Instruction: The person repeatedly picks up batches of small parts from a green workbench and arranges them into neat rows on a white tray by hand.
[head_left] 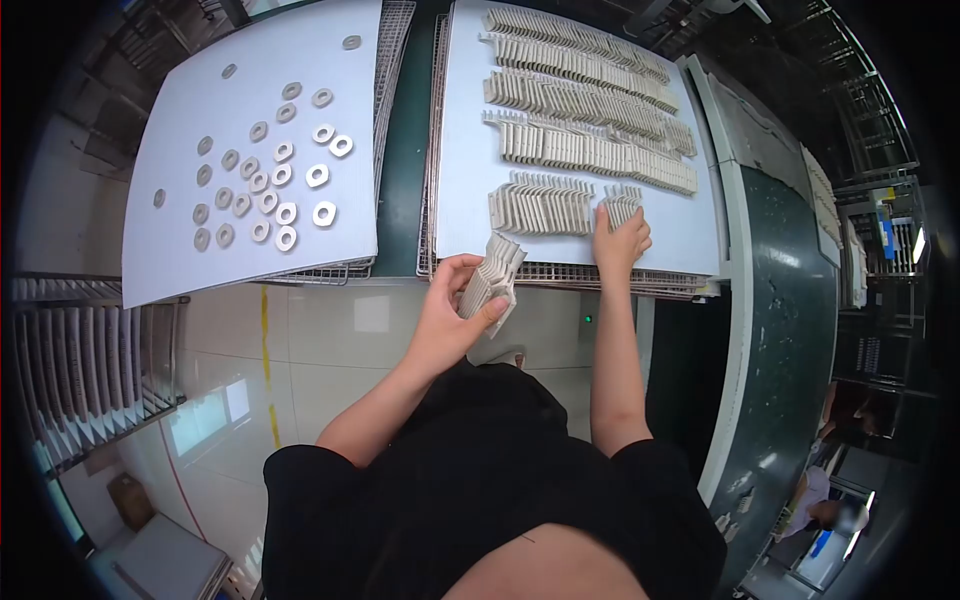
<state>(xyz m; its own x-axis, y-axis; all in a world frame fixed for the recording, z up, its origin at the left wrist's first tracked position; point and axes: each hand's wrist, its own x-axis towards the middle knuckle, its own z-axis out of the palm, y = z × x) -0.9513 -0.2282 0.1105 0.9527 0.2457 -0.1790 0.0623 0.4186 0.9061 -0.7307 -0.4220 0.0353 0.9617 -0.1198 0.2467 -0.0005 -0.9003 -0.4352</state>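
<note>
My left hand (455,310) is closed around a stack of thin off-white plates (492,280), held in front of the right board's near edge. My right hand (620,242) grips a small group of like plates (622,205) on the white board (465,110). Left of that group, a short row of upright plates (540,205) stands close together. Behind it run several longer rows of plates (600,150), packed side by side. The lower parts of the plates under my right fingers are hidden.
On the left, a second white board (300,260) bears several ring-shaped pieces (258,182) scattered about. Wire racks (560,272) lie under the boards. To the right runs a dark green bench (785,260). A rack of upright sheets (80,370) is at lower left. Another person (805,505) is at lower right.
</note>
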